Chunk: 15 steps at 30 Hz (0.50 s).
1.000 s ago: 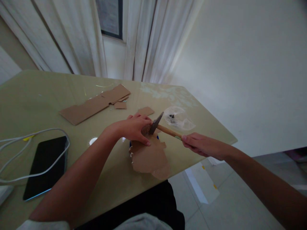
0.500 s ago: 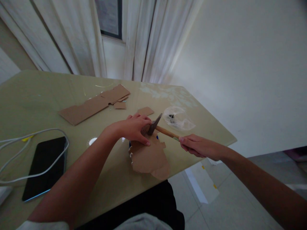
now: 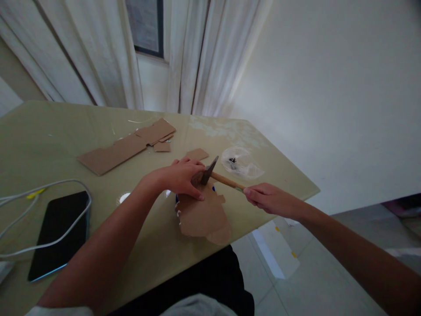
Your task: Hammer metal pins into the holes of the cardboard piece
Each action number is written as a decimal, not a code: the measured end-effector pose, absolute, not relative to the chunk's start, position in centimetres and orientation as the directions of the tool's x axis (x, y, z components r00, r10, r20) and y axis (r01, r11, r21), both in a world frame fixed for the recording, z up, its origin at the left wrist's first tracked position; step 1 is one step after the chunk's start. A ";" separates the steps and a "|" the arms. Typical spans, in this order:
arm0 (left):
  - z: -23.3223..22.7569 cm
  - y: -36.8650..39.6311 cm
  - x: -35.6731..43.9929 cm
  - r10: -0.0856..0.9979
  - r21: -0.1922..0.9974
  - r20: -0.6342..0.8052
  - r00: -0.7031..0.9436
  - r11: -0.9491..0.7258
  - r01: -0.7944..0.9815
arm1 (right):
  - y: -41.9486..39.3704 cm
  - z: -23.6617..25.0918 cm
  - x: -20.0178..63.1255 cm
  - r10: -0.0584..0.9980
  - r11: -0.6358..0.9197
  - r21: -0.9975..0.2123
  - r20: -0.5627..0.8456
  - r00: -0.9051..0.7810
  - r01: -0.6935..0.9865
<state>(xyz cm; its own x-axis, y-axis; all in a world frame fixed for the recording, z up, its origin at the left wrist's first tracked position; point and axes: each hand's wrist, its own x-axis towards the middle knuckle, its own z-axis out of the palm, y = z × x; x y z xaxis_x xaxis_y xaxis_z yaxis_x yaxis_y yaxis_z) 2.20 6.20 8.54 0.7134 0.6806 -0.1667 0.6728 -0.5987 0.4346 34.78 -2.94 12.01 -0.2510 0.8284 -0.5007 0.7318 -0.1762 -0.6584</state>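
Observation:
My right hand [image 3: 263, 197] is closed round the wooden handle of a hammer [image 3: 226, 181], near its end. The dark metal head touches or hovers just over a torn piece of cardboard [image 3: 202, 219]; I cannot tell which. My left hand [image 3: 187, 177] grips the far part of that cardboard, thumb on top and fingers over the far side, right beside the hammer head. Something blue shows in small bits under the cardboard's edges, mostly hidden. The cardboard lies near the table's front edge.
Long cardboard strips [image 3: 115, 153] and a small cardboard piece [image 3: 197, 154] lie farther back on the table [image 3: 66, 131]. A clear plastic bag [image 3: 243, 164] with small dark pieces is at the right. A tablet [image 3: 61, 232] and a white cable [image 3: 70, 228] lie at the left.
The whole view has shifted slightly. Both hands, the hammer and the cardboard keep nearly the same places relative to one another.

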 end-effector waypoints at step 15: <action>7.9 6.7 1.9 0.667 0.478 -0.117 0.735 -0.611 0.631 | -3.3 11.1 34.7 0.845 -0.178 -0.679 -0.476 -0.243 0.713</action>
